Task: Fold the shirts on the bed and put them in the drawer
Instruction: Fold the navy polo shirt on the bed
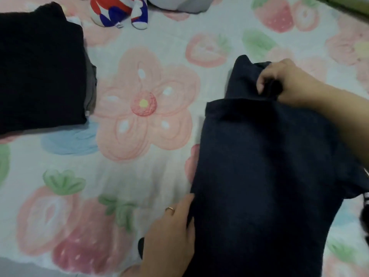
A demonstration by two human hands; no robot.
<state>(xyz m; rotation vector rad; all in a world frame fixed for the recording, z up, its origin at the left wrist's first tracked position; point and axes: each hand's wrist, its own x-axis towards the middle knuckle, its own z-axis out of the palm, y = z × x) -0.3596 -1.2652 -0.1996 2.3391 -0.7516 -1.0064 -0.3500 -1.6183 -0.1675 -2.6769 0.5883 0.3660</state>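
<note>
Evidently mid-fold, a navy shirt (269, 166) lies on the bed (139, 186) between a person's hands. The right hand (289, 82) pinches its turned-over far edge, and the left hand (171, 226) curls its fingers round the near side. Well beyond the left hand sits a folded dark stack (40, 66). No drawer is in view, so the stowing appears to remain.

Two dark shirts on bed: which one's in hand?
The navy shirt at right: right hand pinches its top edge, left hand holds its side. The black shirt, upper left, lies folded, untouched.
</note>
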